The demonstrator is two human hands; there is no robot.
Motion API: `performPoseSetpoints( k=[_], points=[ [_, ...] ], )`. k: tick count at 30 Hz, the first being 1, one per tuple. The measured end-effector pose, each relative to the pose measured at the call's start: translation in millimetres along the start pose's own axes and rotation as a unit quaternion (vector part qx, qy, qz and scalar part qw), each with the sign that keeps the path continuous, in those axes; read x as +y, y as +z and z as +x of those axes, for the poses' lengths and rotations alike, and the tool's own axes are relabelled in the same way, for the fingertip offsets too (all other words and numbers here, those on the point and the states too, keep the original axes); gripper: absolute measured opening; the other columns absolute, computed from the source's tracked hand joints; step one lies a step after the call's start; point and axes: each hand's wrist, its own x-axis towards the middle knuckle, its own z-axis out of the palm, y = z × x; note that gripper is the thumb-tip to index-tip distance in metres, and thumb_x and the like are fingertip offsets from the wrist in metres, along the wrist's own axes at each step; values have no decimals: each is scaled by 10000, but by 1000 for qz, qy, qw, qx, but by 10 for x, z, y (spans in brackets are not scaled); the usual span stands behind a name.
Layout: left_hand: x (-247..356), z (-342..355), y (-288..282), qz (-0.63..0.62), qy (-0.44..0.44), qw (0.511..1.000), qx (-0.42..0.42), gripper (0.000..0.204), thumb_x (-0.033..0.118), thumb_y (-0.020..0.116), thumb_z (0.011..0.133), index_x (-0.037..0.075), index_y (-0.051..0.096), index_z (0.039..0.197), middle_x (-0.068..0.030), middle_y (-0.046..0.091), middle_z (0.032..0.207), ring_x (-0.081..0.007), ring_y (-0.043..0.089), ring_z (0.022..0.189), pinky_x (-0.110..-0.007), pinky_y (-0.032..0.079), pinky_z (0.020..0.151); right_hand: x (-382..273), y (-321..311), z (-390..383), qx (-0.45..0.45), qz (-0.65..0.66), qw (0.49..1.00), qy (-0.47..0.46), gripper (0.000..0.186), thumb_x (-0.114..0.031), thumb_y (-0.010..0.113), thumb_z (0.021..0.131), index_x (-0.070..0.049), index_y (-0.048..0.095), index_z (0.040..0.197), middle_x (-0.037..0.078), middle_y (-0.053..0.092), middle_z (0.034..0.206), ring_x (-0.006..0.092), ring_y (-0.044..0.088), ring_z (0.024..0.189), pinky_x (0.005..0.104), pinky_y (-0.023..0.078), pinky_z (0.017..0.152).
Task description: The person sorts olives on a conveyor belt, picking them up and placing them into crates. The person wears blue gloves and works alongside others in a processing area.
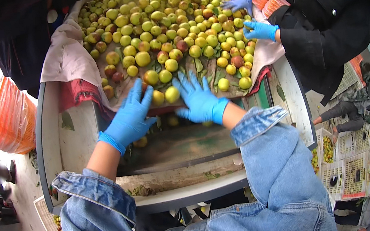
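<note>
A broad heap of small round fruits [143, 58], green with red-brown patches and looking like jujubes, lies on a cloth-lined sorting table. My left hand [130, 119], in a blue glove, is spread at the heap's near edge, its fingertips beside a few fruits. My right hand [203, 101], gloved in blue too, lies open with fingers spread on the cloth. Between the hands, a yellow-green jujube [172, 94] rests at the cloth's edge. Just below it, another jujube [173, 120] is over the dark chute [175, 148]. Neither hand grips anything.
At the right, another person's violet-gloved hand [239, 3] and blue-gloved hand [262, 31] touch the heap's side. Pink cloth [66, 54] drapes over the table's left wall. Orange crates [8, 118] stand at left; pale crates [347, 175] sit at lower right.
</note>
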Motion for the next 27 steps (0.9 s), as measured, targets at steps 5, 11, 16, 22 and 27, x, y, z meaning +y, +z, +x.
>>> performPoseSetpoints(
  k=[5, 11, 16, 22, 27],
  points=[
    [2, 25, -131, -23, -70, 997, 9, 706, 185, 702, 754, 84, 370, 1369, -204, 366, 1380, -393, 365, 1265, -434, 347, 1023, 214, -469, 382, 65, 78, 994, -43, 786, -567, 465, 857, -145, 200, 1464, 178, 114, 1524, 341, 131, 1406, 575, 131, 1092],
    [100, -42, -101, 78, -9, 991, -108, 764, 308, 700, 755, 218, 326, 1415, -194, 253, 1459, -460, 250, 1322, -590, 246, 1036, 572, -466, 1038, 54, 115, 983, 130, 728, -591, 369, 884, -214, 170, 1474, 111, 64, 1545, 392, 64, 1405, 642, 76, 1067],
    [56, 63, -112, 101, -122, 987, -34, 819, 367, 690, 760, 217, 265, 1444, -201, 188, 1484, -462, 205, 1344, -592, 195, 1067, 19, -279, 637, 52, -12, 996, -72, 652, -550, 303, 921, -208, 203, 1467, 119, 127, 1535, 393, 117, 1398, 625, 73, 1077],
    [128, 9, -194, 91, -216, 967, -100, 880, 410, 690, 751, 162, 221, 1454, -261, 171, 1471, -494, 131, 1352, -641, 183, 1043, 492, -505, 712, 128, 75, 984, 98, 657, -477, 377, 923, -190, 167, 1475, 137, 56, 1541, 394, 130, 1394, 631, 139, 1060],
    [37, -13, -94, 70, -101, 989, -79, 864, 386, 702, 748, 137, 251, 1441, -304, 170, 1451, -507, 168, 1335, -589, 235, 1050, 77, -350, 564, 23, 22, 999, 43, 639, -497, 310, 941, -203, 133, 1481, 82, 87, 1546, 389, 30, 1407, 680, 29, 1044]
  ],
)
